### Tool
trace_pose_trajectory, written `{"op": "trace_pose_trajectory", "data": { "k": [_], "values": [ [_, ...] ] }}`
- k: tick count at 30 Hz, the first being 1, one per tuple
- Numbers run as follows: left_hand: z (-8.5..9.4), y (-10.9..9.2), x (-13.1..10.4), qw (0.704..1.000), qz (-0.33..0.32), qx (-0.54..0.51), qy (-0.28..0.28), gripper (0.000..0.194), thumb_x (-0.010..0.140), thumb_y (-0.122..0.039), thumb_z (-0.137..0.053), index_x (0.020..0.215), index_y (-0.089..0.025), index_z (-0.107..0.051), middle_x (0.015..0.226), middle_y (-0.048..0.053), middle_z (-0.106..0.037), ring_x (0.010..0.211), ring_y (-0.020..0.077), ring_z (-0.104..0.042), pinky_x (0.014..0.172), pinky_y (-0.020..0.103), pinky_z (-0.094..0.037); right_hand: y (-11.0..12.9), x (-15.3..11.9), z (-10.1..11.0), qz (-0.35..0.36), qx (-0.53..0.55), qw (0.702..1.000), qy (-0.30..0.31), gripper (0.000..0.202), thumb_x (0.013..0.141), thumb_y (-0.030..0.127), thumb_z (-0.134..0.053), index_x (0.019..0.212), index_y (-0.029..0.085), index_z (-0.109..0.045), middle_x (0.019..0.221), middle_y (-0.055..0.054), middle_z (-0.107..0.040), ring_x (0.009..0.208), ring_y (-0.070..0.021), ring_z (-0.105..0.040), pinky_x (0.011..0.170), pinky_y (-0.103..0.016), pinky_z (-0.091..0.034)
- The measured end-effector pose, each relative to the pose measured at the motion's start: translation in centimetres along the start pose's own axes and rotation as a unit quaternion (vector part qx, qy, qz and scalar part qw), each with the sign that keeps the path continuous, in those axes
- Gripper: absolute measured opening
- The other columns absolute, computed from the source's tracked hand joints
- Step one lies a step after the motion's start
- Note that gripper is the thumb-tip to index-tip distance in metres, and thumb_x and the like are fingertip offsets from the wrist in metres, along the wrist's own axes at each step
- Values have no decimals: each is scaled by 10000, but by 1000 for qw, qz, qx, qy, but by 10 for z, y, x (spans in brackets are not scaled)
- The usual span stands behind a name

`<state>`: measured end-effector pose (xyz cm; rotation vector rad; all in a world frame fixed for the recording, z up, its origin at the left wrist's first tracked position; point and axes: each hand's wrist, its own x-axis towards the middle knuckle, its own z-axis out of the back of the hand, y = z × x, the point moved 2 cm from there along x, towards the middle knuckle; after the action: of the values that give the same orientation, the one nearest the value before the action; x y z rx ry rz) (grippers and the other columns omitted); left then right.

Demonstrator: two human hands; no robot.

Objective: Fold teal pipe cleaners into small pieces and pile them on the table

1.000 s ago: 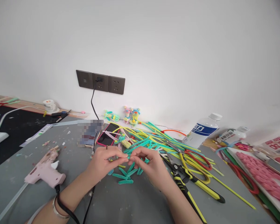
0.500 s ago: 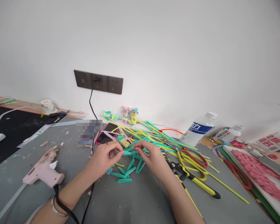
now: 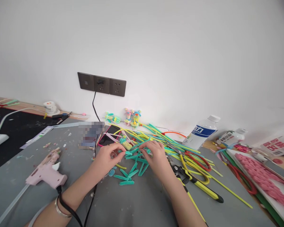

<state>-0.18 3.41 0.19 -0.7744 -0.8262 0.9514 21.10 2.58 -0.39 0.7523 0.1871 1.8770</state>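
Over the middle of the grey table, my left hand [image 3: 111, 154] is closed in a pinch on a short teal pipe cleaner [image 3: 128, 153]. My right hand [image 3: 154, 155] is just to the right, thumb and forefinger pressed together at a teal strand; its other fingers curl out of sight. Below and between the hands lie several folded teal pipe cleaner pieces [image 3: 127, 182]. A small yellow and teal pipe cleaner figure [image 3: 126, 143] lies behind my fingertips. Beyond my right hand spreads a bundle of long yellow and teal pipe cleaners [image 3: 153, 129].
A pink glue gun [image 3: 46, 173] lies left, its cord by my left wrist. Wire cutters [image 3: 198, 186] and red-handled scissors [image 3: 198, 160] lie right. A bottle [image 3: 202, 132] stands behind them. A phone [image 3: 110, 135] and finished figures [image 3: 132, 117] sit toward the wall.
My right hand has shifted slightly right and up, widening the gap between my hands. My left hand keeps its pinch. The whole view has shifted a little.
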Motion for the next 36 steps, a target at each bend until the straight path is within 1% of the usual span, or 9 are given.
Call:
{"op": "trace_pose_trajectory", "data": {
  "k": [4, 7, 13, 18, 21, 24, 30, 33, 36],
  "values": [
    [0, -1, 0, 1000, -4, -3, -5, 123, 861, -268, -574, 838, -197, -672, 817, 28, -711, 632, 156, -634, 570, 223, -511, 0, -2, -5, 17, -8, 997, 75, 124, 920, 151, -601, 868, 240, -669, 928, -48, -722, 910, -254, -618, 904, -445, -383],
    [-1, -1, 0, 1000, -4, -10, 5, 118, 857, -273, -586, 844, -195, -674, 832, 34, -704, 658, 161, -640, 601, 232, -527, 4, -3, -9, 27, -18, 995, 92, 150, 899, 113, -608, 823, 234, -652, 900, -45, -699, 891, -248, -603, 899, -442, -394],
    [-1, -2, 0, 1000, -3, -15, -4, 127, 864, -283, -578, 836, -190, -660, 817, 37, -691, 662, 163, -627, 603, 240, -514, 3, -1, 3, 0, 19, 1000, 4, 142, 951, 126, -506, 871, 232, -558, 854, -27, -672, 822, -222, -594, 910, -421, -387],
    [-1, -3, -1, 1000, 0, -22, 0, 124, 868, -286, -588, 844, -187, -659, 815, 33, -679, 649, 158, -623, 596, 239, -501, 10, -1, 12, 19, 69, 996, -57, 114, 976, 205, -496, 884, 242, -554, 847, -25, -665, 839, -218, -606, 891, -387, -393],
    [-1, -3, -1, 1000, 2, -21, 2, 126, 875, -288, -590, 855, -185, -659, 786, 27, -668, 650, 160, -630, 596, 235, -492, 14, -2, 11, -9, 96, 995, -35, 125, 971, 258, -524, 859, 233, -573, 741, -13, -616, 718, -194, -552, 733, -318, -418],
    [-2, -1, -2, 1000, 7, -24, 7, 133, 878, -297, -594, 855, -182, -658, 776, 26, -668, 655, 165, -639, 603, 236, -496, 16, -2, 8, -53, 159, 986, 6, 141, 968, 294, -525, 867, 219, -587, 656, 7, -544, 615, -166, -488, 563, -261, -367],
    [-3, -1, -2, 999, 12, -48, 10, 125, 852, -295, -627, 840, -175, -661, 739, 14, -655, 656, 162, -621, 606, 232, -497, 28, -2, 10, -37, 275, 960, 46, 148, 959, 291, -538, 900, 195, -633, 708, -5, -586, 637, -146, -509, 563, -236, -387],
    [-4, -5, -3, 997, 9, -73, 24, 114, 843, -280, -635, 849, -173, -675, 760, 17, -674, 672, 159, -624, 617, 227, -503, 30, -3, 8, -32, 278, 957, 75, 125, 958, 262, -534, 892, 202, -621, 728, -3, -583, 646, -143, -495, 570, -235, -376],
    [-5, -6, -3, 996, 9, -82, 26, 107, 842, -268, -642, 854, -169, -681, 773, 17, -682, 666, 149, -623, 612, 218, -499, 28, -3, 5, -44, 268, 959, 79, 134, 953, 259, -531, 837, 208, -571, 681, 19, -516, 617, -138, -441, 558, -236, -355]
  ]
}}
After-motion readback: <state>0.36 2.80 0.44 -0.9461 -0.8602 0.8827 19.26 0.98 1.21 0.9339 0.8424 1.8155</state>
